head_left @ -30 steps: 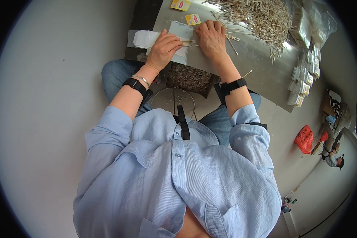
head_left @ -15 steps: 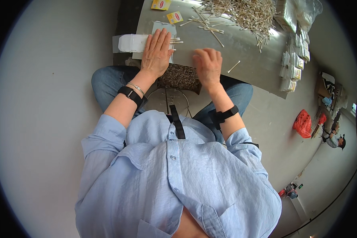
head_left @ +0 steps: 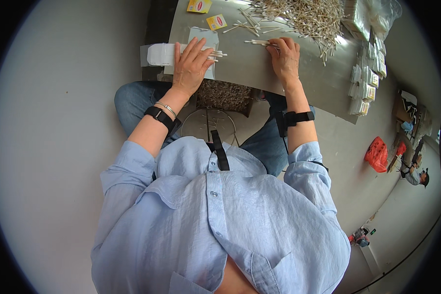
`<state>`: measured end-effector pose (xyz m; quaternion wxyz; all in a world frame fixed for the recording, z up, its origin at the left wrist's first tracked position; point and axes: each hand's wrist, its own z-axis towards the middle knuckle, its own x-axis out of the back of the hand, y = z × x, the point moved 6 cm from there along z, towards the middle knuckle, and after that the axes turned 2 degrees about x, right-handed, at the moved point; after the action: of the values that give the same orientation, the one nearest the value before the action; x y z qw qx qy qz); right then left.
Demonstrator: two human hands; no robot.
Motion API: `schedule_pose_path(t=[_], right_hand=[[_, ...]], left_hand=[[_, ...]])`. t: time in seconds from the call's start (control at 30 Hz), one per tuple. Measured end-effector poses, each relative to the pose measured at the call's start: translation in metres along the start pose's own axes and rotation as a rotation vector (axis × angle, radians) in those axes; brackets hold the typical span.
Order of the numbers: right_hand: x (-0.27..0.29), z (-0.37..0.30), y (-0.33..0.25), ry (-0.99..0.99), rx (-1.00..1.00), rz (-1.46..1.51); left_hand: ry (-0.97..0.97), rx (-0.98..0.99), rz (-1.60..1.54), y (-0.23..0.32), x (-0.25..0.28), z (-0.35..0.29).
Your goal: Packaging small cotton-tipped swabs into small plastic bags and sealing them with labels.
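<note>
My left hand [head_left: 190, 68] lies with fingers stretched over a small white packet [head_left: 160, 54] on the table's near left part. From under its fingers the white tips of several cotton swabs [head_left: 220, 54] stick out to the right. Beneath the hand lies a pale grey-blue sheet [head_left: 201, 35]. Farther right, my right hand [head_left: 285, 60] has its fingers bent and closed round a few cotton swabs [head_left: 256, 42], whose white ends point left. Its fingertips are partly hidden from above.
A large heap of cotton swabs [head_left: 299, 17] covers the far part of the metal table [head_left: 242, 66], with loose ones beside it. Two yellow cards [head_left: 216, 21] lie far left. Filled clear packets [head_left: 365, 90] line the right edge. A box of brownish sticks [head_left: 225, 95] stands below the near edge.
My right hand has moved right and away from me, and its fingers have closed on swabs. The lone swab near the table's edge no longer shows. My left hand has hardly moved.
</note>
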<state>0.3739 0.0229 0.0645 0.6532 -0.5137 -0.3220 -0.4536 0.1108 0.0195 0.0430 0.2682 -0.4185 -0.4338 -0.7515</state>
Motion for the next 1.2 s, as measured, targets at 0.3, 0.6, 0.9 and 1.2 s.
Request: schedule_pose_path(t=[0.3,0.6,0.9,1.2], right_hand=[[-0.011,-0.015,-0.036,0.046,0.015,0.147],[-0.047,-0.001,-0.11,-0.017,0.084,0.261],[-0.059,-0.036,-0.133,-0.288,0.241,-0.08],[-0.073,-0.027,-0.129,-0.287,0.269,-0.074]], left_hand=[[0.079,0.006,-0.13,0.001,0.005,-0.001],[0.149,0.121,-0.218,-0.009,0.006,0.001],[0.128,0.151,-0.232,-0.016,-0.004,-0.004],[0.053,0.17,-0.239,-0.016,-0.007,-0.003]])
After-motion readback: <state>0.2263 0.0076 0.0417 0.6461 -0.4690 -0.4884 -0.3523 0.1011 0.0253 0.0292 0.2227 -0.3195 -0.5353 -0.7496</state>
